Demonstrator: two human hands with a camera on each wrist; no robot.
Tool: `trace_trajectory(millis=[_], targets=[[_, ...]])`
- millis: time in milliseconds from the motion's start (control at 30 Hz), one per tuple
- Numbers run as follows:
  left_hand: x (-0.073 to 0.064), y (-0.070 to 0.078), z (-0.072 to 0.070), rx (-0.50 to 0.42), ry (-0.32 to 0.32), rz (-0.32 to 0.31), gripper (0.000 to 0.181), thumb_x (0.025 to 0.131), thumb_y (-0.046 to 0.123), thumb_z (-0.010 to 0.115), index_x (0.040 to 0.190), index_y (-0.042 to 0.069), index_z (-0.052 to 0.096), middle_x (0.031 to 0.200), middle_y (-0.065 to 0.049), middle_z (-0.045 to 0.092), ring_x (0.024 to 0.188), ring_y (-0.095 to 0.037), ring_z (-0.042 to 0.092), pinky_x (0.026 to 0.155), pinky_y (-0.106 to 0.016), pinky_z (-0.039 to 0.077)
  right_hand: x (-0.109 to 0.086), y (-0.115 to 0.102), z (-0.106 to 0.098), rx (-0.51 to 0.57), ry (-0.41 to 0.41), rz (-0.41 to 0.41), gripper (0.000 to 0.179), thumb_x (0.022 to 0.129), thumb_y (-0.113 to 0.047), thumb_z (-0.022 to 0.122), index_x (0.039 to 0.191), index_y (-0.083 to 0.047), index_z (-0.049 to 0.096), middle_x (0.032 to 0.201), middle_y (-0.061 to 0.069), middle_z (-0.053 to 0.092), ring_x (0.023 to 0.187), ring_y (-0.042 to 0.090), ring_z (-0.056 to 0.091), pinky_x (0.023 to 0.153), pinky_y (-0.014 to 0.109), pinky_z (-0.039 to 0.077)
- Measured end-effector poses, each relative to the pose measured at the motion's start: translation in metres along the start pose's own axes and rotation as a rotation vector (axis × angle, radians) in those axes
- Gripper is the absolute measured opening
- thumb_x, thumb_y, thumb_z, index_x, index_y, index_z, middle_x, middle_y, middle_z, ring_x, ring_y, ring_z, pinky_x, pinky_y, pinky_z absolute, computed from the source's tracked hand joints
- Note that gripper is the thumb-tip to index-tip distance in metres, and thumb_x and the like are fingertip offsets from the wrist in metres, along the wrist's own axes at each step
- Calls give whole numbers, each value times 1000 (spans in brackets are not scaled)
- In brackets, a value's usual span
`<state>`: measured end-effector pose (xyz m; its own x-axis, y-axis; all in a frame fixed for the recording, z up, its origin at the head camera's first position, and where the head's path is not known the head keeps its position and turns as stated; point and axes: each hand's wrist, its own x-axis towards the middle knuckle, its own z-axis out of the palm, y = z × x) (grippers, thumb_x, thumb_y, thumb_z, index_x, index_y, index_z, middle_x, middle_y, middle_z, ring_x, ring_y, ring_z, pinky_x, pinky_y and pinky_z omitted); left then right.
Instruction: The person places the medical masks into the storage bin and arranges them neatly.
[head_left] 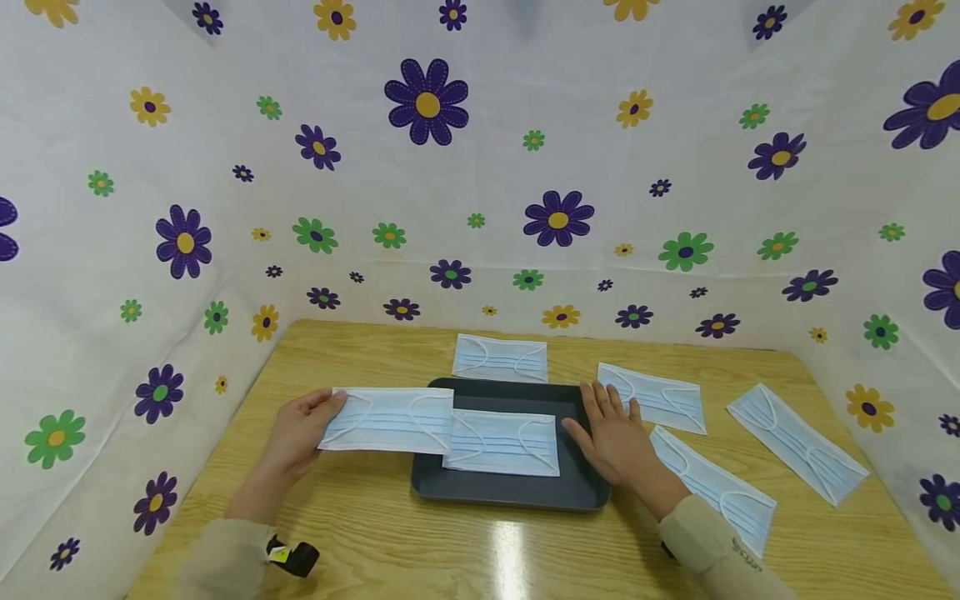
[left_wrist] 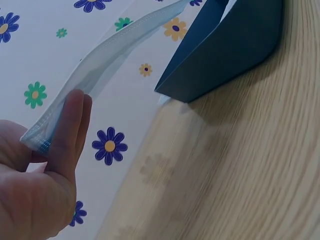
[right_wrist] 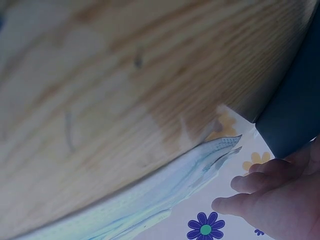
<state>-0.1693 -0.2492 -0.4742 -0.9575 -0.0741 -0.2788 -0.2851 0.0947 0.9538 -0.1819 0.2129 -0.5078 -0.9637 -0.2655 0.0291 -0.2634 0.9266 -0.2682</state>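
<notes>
A light blue face mask is pinched at its left end between the thumb and fingers of my left hand. Its right end reaches over the left edge of the dark grey tray. Inside that tray lies another face mask, flat, with its ear loops up. My right hand rests on the tray's right rim, fingers extended. In the left wrist view the held mask slopes up from the fingers toward the tray. The right wrist view shows the right fingers beside the tray wall.
Behind the tray lies a face mask. More masks lie to the right: one near the right fingertips, one by the right forearm, and one farther right. A flowered cloth encloses the wooden table.
</notes>
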Motion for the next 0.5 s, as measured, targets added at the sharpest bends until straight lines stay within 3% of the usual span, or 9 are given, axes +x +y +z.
trace_trajectory(millis=[200, 500], targets=[[4, 3, 21, 3, -7, 26, 59, 112, 24, 52, 155, -14, 38, 152, -33, 47, 106, -10, 63, 81, -16, 57, 1, 2, 2, 4, -11, 8, 79, 112, -53, 40, 166, 2, 23, 170, 29, 26, 157, 53, 23, 122, 78, 17], [10, 4, 49, -35, -20, 42, 53, 112, 21, 54, 151, -13, 44, 142, -33, 56, 94, -8, 68, 78, -18, 59, 1, 3, 2, 8, -15, 7, 79, 112, -53, 39, 166, 2, 22, 170, 29, 26, 157, 53, 22, 122, 78, 16]])
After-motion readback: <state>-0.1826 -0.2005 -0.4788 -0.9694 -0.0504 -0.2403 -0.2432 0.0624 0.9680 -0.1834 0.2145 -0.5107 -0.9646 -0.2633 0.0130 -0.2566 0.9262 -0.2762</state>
